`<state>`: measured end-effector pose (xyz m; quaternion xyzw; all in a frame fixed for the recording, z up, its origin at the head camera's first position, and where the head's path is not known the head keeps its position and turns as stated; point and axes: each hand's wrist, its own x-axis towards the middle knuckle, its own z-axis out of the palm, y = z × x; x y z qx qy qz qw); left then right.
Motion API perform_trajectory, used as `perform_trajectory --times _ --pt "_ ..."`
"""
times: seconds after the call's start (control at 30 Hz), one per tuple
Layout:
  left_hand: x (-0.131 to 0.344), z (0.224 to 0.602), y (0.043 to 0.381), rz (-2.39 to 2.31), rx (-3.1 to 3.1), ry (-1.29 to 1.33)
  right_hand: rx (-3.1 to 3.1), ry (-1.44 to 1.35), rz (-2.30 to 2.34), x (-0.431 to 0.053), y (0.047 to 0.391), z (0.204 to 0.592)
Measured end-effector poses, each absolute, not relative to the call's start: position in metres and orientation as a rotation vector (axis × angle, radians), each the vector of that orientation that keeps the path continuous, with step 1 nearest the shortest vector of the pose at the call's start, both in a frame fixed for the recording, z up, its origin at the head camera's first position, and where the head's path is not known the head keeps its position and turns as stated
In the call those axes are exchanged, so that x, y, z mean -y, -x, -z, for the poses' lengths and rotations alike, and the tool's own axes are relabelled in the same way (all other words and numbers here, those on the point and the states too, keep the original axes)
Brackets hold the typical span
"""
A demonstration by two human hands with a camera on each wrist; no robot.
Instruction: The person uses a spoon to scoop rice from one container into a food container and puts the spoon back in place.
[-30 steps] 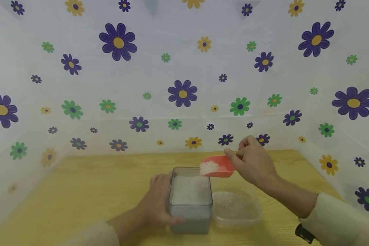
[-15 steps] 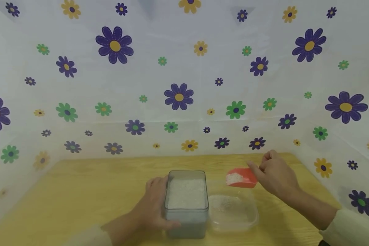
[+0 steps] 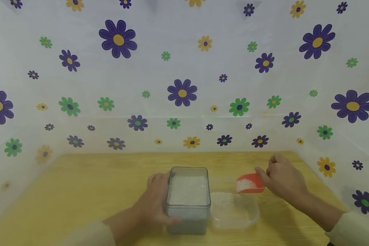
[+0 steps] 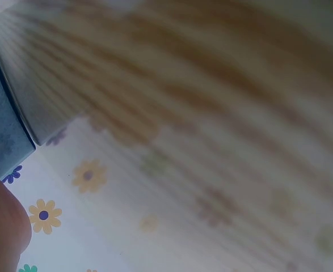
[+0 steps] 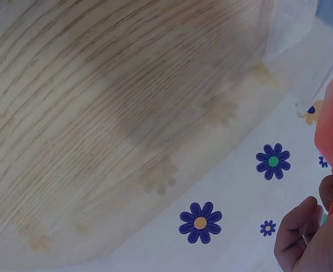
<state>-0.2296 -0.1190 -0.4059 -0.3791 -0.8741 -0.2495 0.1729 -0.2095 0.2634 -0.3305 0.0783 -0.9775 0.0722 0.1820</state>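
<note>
My right hand (image 3: 284, 177) pinches the short handle of a red scoop (image 3: 258, 185), level and part filled with white rice (image 3: 245, 185). It is held above the back right of a shallow clear plastic tub (image 3: 249, 218), which has some rice at its left. My left hand (image 3: 155, 201) grips the left side of a tall grey see-through container (image 3: 187, 220), thumb across its front and fingers behind. White rice fills that container to a little below its rim. In the right wrist view, the scoop (image 5: 332, 122) shows at the right edge above curled fingers (image 5: 296, 229).
Both vessels stand side by side on a wood-grain table (image 3: 95, 191), the tub right of the container. Behind and at both sides hangs a white flower-print sheet (image 3: 153, 75).
My right hand has carried the scoop of rice from over the container's right rim, rightward and lower, to above the tub. My left hand stays on the container.
</note>
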Motion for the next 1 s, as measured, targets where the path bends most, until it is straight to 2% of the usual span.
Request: perform_trajectory --times 0.57,1.0 --pt "0.117 0.403 0.228 0.689 2.443 1.102 2.754 -0.228 -0.120 -0.269 0.207 0.322" --pt "0.117 0.404 0.229 0.701 2.487 1.078 2.620 -0.371 0.095 -0.272 0.207 0.312"
